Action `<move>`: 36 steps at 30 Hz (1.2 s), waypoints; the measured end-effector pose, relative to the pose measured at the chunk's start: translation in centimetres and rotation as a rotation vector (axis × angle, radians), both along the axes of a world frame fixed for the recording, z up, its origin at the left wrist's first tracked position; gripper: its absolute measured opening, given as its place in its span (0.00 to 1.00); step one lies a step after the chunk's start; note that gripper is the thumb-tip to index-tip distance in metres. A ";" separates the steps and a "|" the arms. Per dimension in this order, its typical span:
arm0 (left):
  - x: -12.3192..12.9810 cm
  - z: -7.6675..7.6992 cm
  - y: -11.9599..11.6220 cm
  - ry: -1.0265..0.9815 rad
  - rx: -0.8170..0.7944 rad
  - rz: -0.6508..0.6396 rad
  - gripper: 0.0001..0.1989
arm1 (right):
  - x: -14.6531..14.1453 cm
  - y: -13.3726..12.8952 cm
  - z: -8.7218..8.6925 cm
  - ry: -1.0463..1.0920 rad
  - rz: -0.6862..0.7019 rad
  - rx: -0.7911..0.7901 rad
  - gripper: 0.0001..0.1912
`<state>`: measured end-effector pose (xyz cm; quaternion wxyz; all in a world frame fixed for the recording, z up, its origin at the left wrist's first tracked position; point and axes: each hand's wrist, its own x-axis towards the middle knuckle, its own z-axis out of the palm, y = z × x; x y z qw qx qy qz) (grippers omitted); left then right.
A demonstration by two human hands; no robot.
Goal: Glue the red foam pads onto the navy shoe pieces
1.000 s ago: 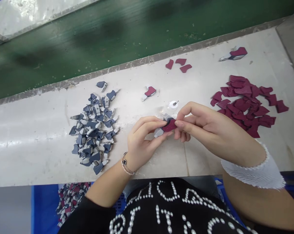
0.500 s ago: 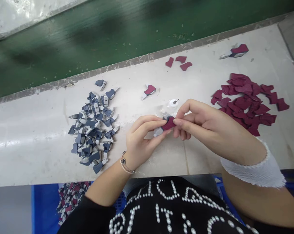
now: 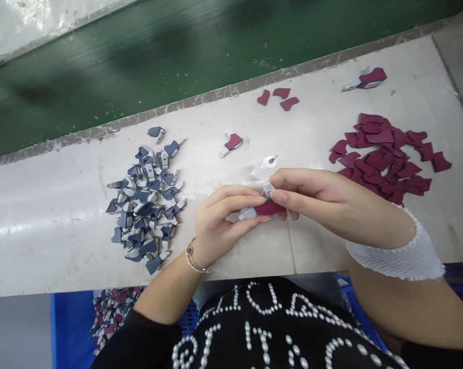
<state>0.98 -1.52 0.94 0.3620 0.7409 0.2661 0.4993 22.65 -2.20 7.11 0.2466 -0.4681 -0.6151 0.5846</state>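
Observation:
Between my two hands is a small grey plastic part with a maroon cover piece (image 3: 270, 207), held above the worktable near its front edge. My left hand (image 3: 226, 212) pinches its left side, where a light grey end sticks out below the fingers. My right hand (image 3: 304, 197) is closed on its right side, thumb against the upper grey tip; the fingers hide much of the part. Just beyond the hands, a white round disc with a small metal pin (image 3: 270, 161) lies on the table. A similar grey part with a maroon face (image 3: 232, 143) rests farther back.
A heap of dark blue and grey parts (image 3: 145, 205) lies left, a pile of maroon pieces (image 3: 381, 159) right. Several loose maroon pieces (image 3: 281, 93) and another assembled part (image 3: 370, 78) lie near the green wall (image 3: 201, 56). A blue crate (image 3: 72, 328) of parts stands below.
My right thumb has shifted from the maroon piece's right edge to the part's upper grey tip. The part has turned slightly in my fingers, and both hands still hold it.

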 end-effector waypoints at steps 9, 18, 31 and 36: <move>0.1 -0.3 -0.3 -0.020 0.008 0.043 0.20 | -1.3 -0.6 -0.2 -0.162 -0.056 0.180 0.21; -0.1 -0.2 0.0 -0.121 0.012 0.027 0.23 | -0.8 -1.2 0.5 -0.088 0.017 0.128 0.17; 0.0 0.1 -0.8 0.013 -0.340 0.037 0.16 | -0.7 -1.6 0.3 -0.452 0.088 0.589 0.19; 0.0 1.1 -1.0 0.068 -0.321 0.006 0.09 | 0.2 -1.9 0.8 -0.355 0.157 0.461 0.15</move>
